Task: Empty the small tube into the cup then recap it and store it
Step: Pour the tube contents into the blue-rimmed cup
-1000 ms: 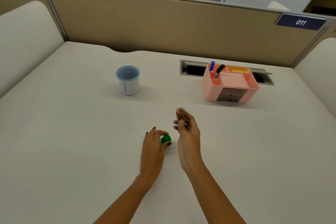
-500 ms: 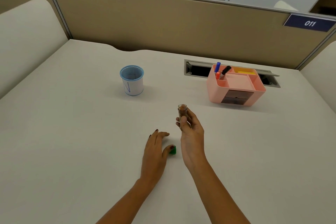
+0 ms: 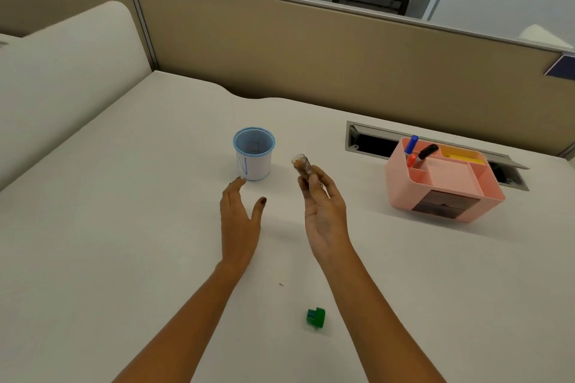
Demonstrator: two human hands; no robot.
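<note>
The right hand (image 3: pixel 323 214) pinches the uncapped tube (image 3: pixel 302 165) in its fingertips, mouth tipped toward the cup (image 3: pixel 254 154) but just to the cup's right, not over its rim, while the left hand (image 3: pixel 238 221) is empty and spread with fingers near the cup's base. Tilting further from here would likely drop the brownish contents onto the surface (image 3: pixel 124 227) short of the cup (one speck already lies there), and the light cup could tip if nudged. The green cap (image 3: pixel 316 318) lies well nearer the person than the cup, easy to knock away with a forearm.
</note>
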